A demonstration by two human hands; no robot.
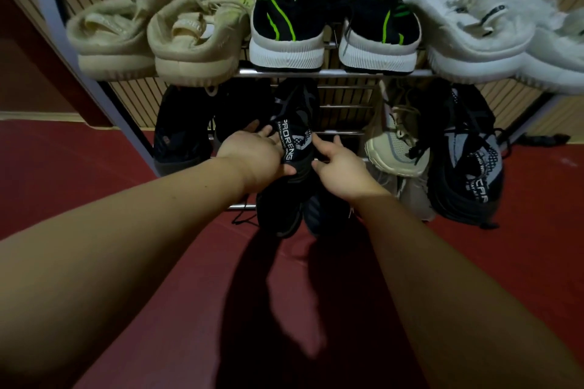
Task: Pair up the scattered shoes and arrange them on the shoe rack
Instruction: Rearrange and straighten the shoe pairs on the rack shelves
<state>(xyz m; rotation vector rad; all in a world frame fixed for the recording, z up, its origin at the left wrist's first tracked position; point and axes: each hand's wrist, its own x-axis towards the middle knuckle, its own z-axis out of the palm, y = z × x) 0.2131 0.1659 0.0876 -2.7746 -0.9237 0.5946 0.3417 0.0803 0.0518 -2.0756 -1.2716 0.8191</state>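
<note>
A metal shoe rack (pixel 335 73) stands against a slatted wall. Its top shelf carries a beige pair (pixel 158 31), a black pair with green stripes (pixel 335 19) and a white pair (pixel 493 28). On the lower shelf my left hand (pixel 252 155) holds a black shoe with white lettering (pixel 295 133) from its left side, thumb under the heel. My right hand (pixel 338 164) touches the same shoe from the right, fingers loosely spread. A matching black and grey lettered shoe (pixel 467 164) sits at the lower right beside a cream shoe (pixel 395 142).
A dark shoe (pixel 180 139) sits at the lower left of the rack. More dark shoes (pixel 284 215) lie on the red floor (pixel 94 167) under my hands. A black object (pixel 543 139) lies on the floor at far right.
</note>
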